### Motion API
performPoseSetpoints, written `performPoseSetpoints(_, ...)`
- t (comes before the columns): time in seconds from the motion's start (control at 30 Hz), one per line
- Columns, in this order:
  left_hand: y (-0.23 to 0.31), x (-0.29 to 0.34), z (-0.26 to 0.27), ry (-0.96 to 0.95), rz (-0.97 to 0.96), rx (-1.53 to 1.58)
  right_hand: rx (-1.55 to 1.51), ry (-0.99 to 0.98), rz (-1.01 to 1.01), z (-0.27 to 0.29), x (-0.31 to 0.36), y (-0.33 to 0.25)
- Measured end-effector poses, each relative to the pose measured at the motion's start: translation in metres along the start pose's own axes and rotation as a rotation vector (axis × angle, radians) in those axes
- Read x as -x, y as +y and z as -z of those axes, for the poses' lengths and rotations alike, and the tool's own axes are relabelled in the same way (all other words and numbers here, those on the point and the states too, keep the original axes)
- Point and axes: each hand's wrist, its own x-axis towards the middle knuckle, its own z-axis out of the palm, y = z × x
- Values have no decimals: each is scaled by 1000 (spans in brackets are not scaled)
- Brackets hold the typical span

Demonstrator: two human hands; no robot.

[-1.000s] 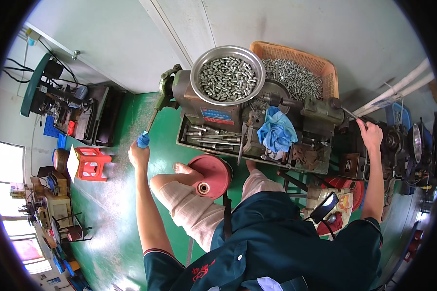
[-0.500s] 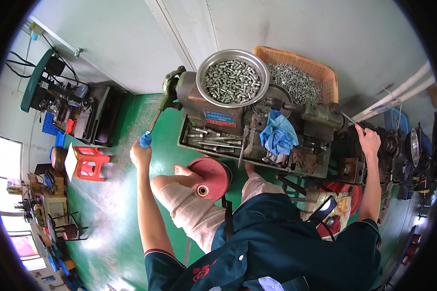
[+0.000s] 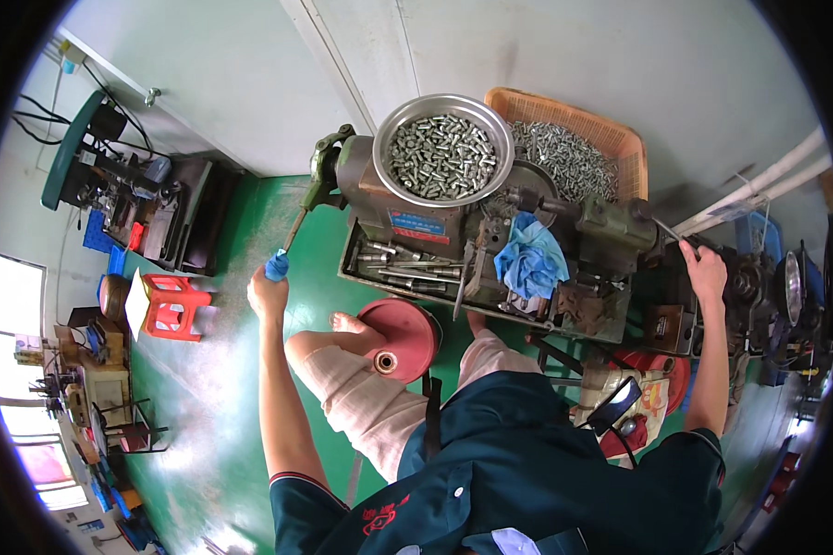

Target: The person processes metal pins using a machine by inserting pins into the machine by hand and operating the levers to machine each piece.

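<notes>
A: What is the left hand (image 3: 267,294) doing?

B: It is wrapped tight around the blue grip (image 3: 276,266) at the end of a long lever (image 3: 298,222). The lever goes up and away from that hand to the green machine (image 3: 453,222).

A: And the right hand (image 3: 703,268)?

B: It is far out to the side, resting on a dark part of the machine. I cannot tell if it is holding something or just touching.

A: Where are the little metal pieces?

B: Lots sit in the round silver bowl (image 3: 444,153) on top of the machine, up and between both hands. More fill the orange basket (image 3: 611,139) just behind it. A blue rag (image 3: 529,261) lies lower down.

A: Which step is this?

B: I think the person is working the lever. The next move probably needs a firm, steady pull, with the right hand kept off the moving parts.
</notes>
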Motion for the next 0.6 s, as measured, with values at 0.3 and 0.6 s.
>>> performPoseSetpoints(0.3,2,1,2,-12,25,-16,-266,450,276,2,-83,-131)
performPoseSetpoints(0.6,-4,-3,-6,-48,23,-50,-746,-381,482,-38,-65,-302)
